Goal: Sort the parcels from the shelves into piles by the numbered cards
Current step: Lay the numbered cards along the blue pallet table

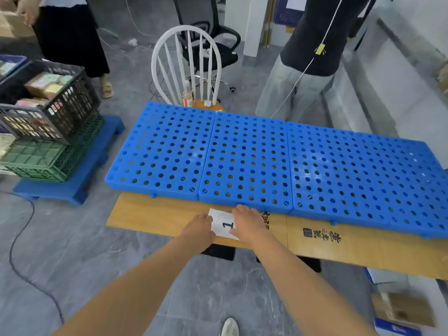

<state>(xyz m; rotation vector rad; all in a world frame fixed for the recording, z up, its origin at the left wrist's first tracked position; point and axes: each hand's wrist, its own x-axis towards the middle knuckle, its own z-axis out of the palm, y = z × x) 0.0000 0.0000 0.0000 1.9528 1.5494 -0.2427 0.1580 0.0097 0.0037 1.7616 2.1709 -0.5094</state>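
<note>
A white card (221, 223) printed with the number 1 lies on the wooden table top (150, 214), just in front of the blue perforated boards (242, 156). My left hand (200, 227) rests flat on the card's left edge. My right hand (248, 220) lies flat on its right side and covers that part. Small parcels (44, 83) fill a black crate (65, 105) at the left, stacked on a green crate (48, 161).
The crates stand on a low blue pallet (80, 183). A white spindle chair (186, 66) and a black office chair stand behind the table. One person stands at the back right, another at the back left. Cardboard boxes (402, 309) lie on the floor at the lower right.
</note>
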